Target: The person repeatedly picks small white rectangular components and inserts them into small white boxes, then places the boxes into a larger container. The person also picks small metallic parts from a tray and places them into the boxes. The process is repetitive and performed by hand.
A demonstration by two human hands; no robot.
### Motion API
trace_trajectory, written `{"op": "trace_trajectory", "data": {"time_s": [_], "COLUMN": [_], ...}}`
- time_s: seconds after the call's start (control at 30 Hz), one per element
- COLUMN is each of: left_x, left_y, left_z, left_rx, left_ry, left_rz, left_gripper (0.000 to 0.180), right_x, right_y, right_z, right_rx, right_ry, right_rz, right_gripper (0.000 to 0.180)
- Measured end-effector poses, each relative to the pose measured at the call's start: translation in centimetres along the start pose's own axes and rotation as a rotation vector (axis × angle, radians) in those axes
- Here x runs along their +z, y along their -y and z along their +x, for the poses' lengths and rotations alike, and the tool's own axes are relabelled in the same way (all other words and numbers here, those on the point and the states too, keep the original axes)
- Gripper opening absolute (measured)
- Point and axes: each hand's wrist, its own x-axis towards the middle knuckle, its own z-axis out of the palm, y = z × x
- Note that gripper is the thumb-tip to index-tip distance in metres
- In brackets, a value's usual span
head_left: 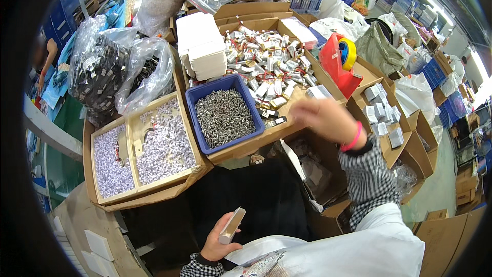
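My left hand [218, 243], low in the middle, is closed around a small narrow white box [232, 225] with its open side up and a tan inside. Motion blurs my right hand [323, 118], which wears a pink wristband, so its fingers do not show clearly. It hovers over the near right edge of a carton full of small silver-and-white parts with red wires [271, 56]. A small white box [319, 92] lies just beyond it. Left of that hand, a blue bin [251, 141] holds many small metal pieces.
A wooden two-part tray [132, 146] holds small white pieces at left, below clear bags of black parts [100, 72]. White trays [202, 46] are stacked behind the blue bin. A red tape dispenser [333, 66] and a carton of small white boxes [382, 110] are at right.
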Motion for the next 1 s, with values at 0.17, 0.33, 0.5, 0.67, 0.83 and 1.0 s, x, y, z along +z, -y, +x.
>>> {"op": "trace_trajectory", "data": {"time_s": [0.17, 0.33, 0.5, 0.67, 0.83, 1.0], "left_x": [0.4, 0.1, -0.2, -0.1, 0.1, -0.2], "left_y": [1.4, 1.6, 1.6, 1.6, 2.0, 2.4], "left_z": [-0.5, -0.5, -0.3, 0.2, 0.3, 0.0], "left_rx": [-0.085, -0.118, -0.139, -0.139, -0.135, -0.121], "left_ry": [0.025, 0.014, 0.004, 0.011, 0.012, 0.042], "left_rz": [-0.383, -0.305, -0.302, -0.341, -0.360, -0.326], "left_gripper": [0.106, 0.105, 0.105, 0.104, 0.101, 0.096], "right_x": [-3.9, -5.6, -8.9, -9.2, -4.2, 1.5], "right_y": [-6.5, -7.0, -3.3, -1.0, -2.0, -2.5], "right_z": [4.0, 3.9, 3.6, 3.2, 4.0, 5.7], "right_rx": [-0.014, 0.000, -0.085, 0.189, -0.043, 0.077], "right_ry": [0.167, 0.253, 0.268, 0.238, -0.138, -0.214], "right_rz": [-0.812, -0.732, -0.553, -0.425, -0.492, -0.771], "right_gripper": [0.023, 0.015, 0.014, 0.018, 0.018, 0.014]}}
